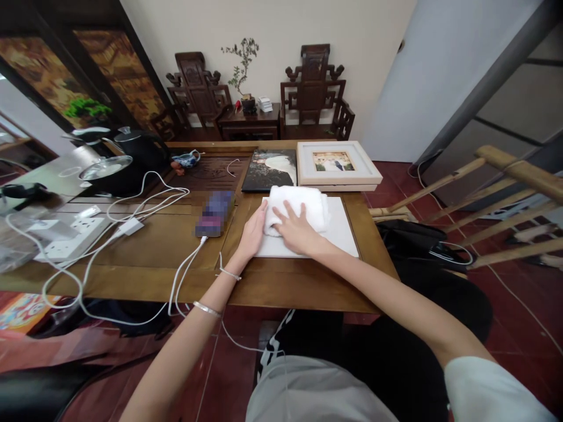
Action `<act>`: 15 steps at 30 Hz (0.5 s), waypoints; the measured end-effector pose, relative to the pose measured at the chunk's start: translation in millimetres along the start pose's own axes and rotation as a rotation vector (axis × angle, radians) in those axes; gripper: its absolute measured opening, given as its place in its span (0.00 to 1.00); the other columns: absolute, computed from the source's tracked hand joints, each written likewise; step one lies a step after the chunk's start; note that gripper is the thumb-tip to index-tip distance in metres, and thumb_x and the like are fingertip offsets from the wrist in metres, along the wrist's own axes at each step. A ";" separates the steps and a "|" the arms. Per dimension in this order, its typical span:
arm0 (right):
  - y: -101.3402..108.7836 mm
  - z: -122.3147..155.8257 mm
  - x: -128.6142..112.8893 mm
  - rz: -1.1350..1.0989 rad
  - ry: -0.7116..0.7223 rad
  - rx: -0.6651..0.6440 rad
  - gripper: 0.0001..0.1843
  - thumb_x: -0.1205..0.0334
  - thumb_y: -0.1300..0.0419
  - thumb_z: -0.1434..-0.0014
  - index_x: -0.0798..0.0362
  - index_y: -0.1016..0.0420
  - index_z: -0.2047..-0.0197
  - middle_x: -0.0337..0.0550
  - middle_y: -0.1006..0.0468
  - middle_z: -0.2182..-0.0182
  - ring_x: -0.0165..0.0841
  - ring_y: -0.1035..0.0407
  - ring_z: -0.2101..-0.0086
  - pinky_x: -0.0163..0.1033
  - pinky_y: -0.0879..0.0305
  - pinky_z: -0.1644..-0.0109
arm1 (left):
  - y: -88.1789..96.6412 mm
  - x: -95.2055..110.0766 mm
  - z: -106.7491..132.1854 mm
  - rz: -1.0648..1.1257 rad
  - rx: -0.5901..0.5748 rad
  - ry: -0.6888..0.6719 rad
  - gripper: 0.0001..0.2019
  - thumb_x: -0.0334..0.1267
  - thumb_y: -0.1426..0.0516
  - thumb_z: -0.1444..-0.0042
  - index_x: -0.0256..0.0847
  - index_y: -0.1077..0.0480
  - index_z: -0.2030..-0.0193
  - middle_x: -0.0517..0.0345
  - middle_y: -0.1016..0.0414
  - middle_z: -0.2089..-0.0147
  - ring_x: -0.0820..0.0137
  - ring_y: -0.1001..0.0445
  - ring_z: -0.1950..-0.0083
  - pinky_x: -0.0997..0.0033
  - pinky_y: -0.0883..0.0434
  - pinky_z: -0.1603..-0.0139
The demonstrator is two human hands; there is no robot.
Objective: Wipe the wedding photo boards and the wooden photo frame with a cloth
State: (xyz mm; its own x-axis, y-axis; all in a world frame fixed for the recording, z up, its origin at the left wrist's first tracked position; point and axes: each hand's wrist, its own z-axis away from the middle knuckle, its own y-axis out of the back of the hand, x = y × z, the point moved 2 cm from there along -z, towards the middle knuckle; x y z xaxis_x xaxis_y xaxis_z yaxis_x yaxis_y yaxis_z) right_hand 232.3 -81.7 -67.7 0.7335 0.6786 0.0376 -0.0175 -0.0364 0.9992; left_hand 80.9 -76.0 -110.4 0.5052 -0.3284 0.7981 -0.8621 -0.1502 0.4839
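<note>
Since the right hand [298, 230] lies fingers-spread on the folded white towel [315, 206], the left hand [253, 230] — fingers together — should steady the white panel [342, 234].

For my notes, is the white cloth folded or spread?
Folded: the white cloth forms a thick, compact pad with rounded edges beneath the right hand.

The towel [319, 205] and the right hand [297, 231] hide part of the white board [341, 234]; the hand also covers a portion of the cloth. The screen of the phone [214, 217] is masked by coarse blocks. Figures in the framed photograph [333, 162] are too small to distinguish in detail. The left forearm [176, 351] is cut off by the lower edge, the wooden chair [523, 176] by the right edge, and the blurred plastic bag [15, 246] by the left.
</note>
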 end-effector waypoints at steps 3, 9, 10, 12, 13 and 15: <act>-0.8 23.3 -18.1 -0.016 0.214 -0.026 0.26 0.74 0.50 0.41 0.54 0.26 0.42 0.52 0.49 0.28 0.61 0.63 0.31 0.80 0.60 0.37 | 3.1 4.4 0.4 0.039 0.043 -0.028 0.31 0.53 0.65 0.29 0.39 0.42 0.30 0.52 0.44 0.27 0.66 0.48 0.25 0.59 0.52 0.25; 19.3 78.0 -24.2 -0.107 0.386 -0.090 0.24 0.77 0.50 0.44 0.54 0.21 0.49 0.51 0.37 0.33 0.53 0.54 0.31 0.72 0.55 0.34 | -0.5 9.9 4.0 -0.051 0.009 -0.080 0.31 0.52 0.65 0.29 0.39 0.43 0.29 0.52 0.47 0.26 0.66 0.49 0.25 0.58 0.53 0.24; 24.2 83.0 -20.8 -0.127 0.367 -0.115 0.24 0.77 0.50 0.44 0.54 0.21 0.50 0.51 0.34 0.35 0.52 0.53 0.32 0.70 0.54 0.34 | -2.1 9.6 4.4 -0.083 -0.016 -0.085 0.31 0.52 0.65 0.29 0.37 0.43 0.29 0.51 0.47 0.26 0.65 0.49 0.25 0.58 0.52 0.25; 32.1 86.4 -11.5 -0.148 0.304 -0.151 0.25 0.78 0.50 0.45 0.54 0.21 0.50 0.54 0.26 0.41 0.48 0.49 0.32 0.66 0.53 0.32 | -5.4 6.7 4.4 -0.145 -0.069 -0.091 0.31 0.52 0.63 0.30 0.34 0.42 0.30 0.47 0.47 0.26 0.64 0.49 0.25 0.57 0.52 0.25; 34.6 84.7 -5.8 -0.146 0.264 -0.157 0.25 0.78 0.50 0.46 0.54 0.22 0.49 0.55 0.24 0.44 0.47 0.48 0.33 0.64 0.54 0.32 | -7.0 4.1 4.1 -0.174 -0.097 -0.091 0.30 0.51 0.62 0.30 0.33 0.41 0.31 0.45 0.46 0.26 0.63 0.49 0.25 0.56 0.52 0.25; 35.9 74.9 6.9 -0.124 0.168 -0.145 0.26 0.77 0.49 0.45 0.55 0.23 0.46 0.57 0.22 0.47 0.47 0.45 0.34 0.61 0.53 0.32 | -9.7 -2.5 3.1 -0.228 -0.146 -0.087 0.28 0.49 0.60 0.30 0.33 0.39 0.32 0.44 0.45 0.27 0.61 0.48 0.25 0.53 0.51 0.25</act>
State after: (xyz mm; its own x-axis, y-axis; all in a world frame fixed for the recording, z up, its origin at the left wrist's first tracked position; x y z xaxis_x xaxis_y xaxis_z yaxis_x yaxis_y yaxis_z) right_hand 287.6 -133.2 -32.7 0.6132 0.7841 -0.0958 -0.0401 0.1521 0.9876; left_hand 87.9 -76.5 -118.2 0.6746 -0.3809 0.6323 -0.7089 -0.0955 0.6988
